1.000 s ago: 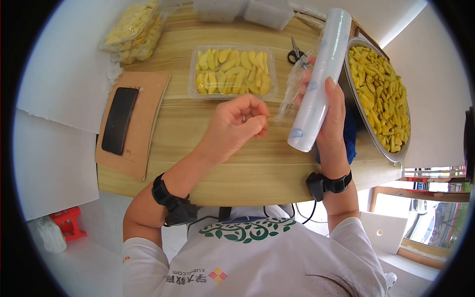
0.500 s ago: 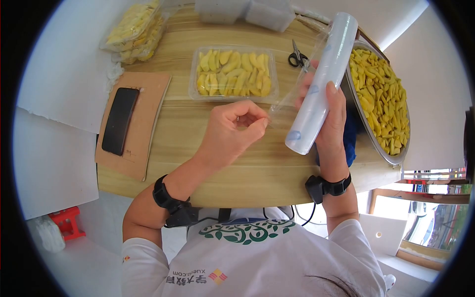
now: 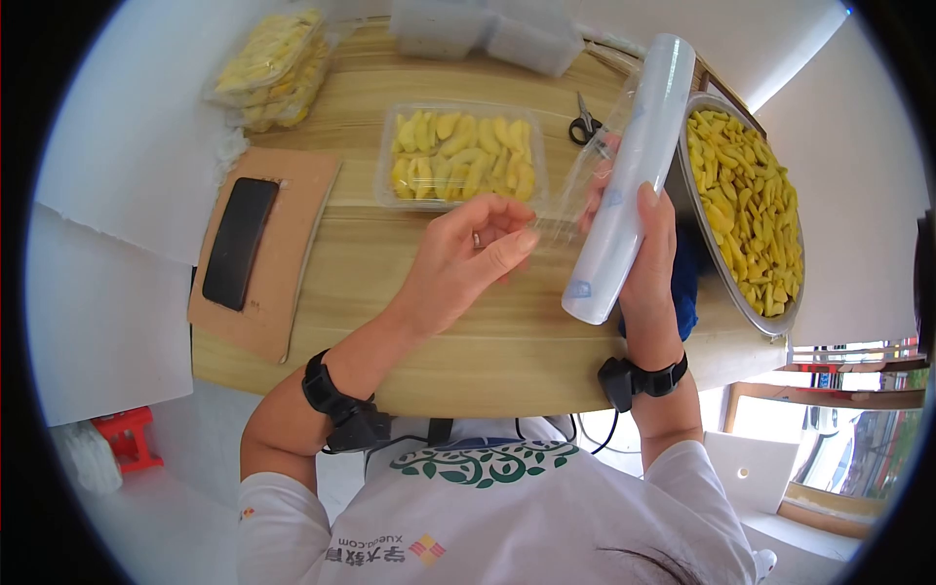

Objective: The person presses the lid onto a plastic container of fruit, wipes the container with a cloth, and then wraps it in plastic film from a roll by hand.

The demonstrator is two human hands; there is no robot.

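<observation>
My right hand (image 3: 647,239) is wrapped round a roll of clear cling film (image 3: 634,175), tilted with its near end lower left. A loose flap of film (image 3: 577,200) comes off the roll's left side. Closed in a pinch, my left hand (image 3: 475,249) is at the flap's near edge; the thin film at the fingertips is hard to see. Just beyond my left hand, a clear plastic tray (image 3: 383,161) holds rows of yellow fruit slices (image 3: 458,156).
Scissors (image 3: 584,122) lie behind the roll. A large metal basin (image 3: 726,249) of yellow pieces stands right, by a blue cloth (image 3: 685,288). Left are a phone (image 3: 239,242) on cardboard (image 3: 297,224) and stacked filled trays (image 3: 273,73). Plastic containers (image 3: 483,29) stand at the back.
My left fingers have shifted their pinch slightly at the film edge, the thumb now more extended. The roll has tilted a little more upright. The view has shifted slightly.
</observation>
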